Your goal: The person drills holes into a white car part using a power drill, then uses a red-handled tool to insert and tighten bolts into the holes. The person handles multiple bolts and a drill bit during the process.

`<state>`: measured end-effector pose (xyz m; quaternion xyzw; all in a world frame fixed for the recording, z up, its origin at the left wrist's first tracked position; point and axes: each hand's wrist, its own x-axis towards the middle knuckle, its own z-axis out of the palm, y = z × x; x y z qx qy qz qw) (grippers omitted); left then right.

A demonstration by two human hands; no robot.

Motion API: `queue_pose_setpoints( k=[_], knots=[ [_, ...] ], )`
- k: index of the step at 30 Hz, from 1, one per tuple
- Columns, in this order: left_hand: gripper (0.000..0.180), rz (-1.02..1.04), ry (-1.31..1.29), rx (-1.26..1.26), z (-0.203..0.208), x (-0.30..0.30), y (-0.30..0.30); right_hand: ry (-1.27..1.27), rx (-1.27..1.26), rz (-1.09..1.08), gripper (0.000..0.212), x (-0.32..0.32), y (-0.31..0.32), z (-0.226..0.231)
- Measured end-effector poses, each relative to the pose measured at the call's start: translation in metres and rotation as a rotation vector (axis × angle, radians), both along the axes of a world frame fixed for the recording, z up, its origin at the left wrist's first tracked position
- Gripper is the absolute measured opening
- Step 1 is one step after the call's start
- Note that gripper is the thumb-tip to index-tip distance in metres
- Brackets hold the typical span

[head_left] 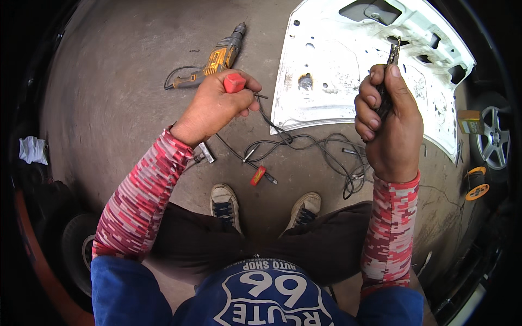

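My left hand is closed around a red-handled screwdriver, whose thin shaft sticks out to the right. My right hand is raised and grips a small dark metal part that pokes up above my fingers. Both hands hover above the concrete floor, in front of a white car body panel lying flat.
A yellow corded drill lies on the floor at the back. Tangled black cables and a second red-handled tool lie near my shoes. A car wheel sits at the right, tape rolls beside it, and a tyre is at the left.
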<state>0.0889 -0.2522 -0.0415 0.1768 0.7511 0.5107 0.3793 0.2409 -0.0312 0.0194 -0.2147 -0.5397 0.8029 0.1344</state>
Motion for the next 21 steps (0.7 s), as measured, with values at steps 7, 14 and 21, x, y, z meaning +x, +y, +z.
queue_pose_setpoints(
  k=[7, 14, 21],
  knots=[
    [0.022, -0.095, 0.264, -0.165, -0.072, -0.039, 0.073, -0.041, 0.077, -0.142, 0.032, 0.005, 0.030, -0.018],
    [0.024, -0.268, 0.703, -0.510, -0.145, -0.037, 0.166, -0.175, 0.101, -0.260, 0.030, 0.017, 0.078, -0.033],
    [0.022, -0.296, 0.741, -0.587, -0.192, -0.038, 0.196, -0.191, 0.097, -0.219, 0.030, 0.010, 0.099, -0.058]
  ],
)
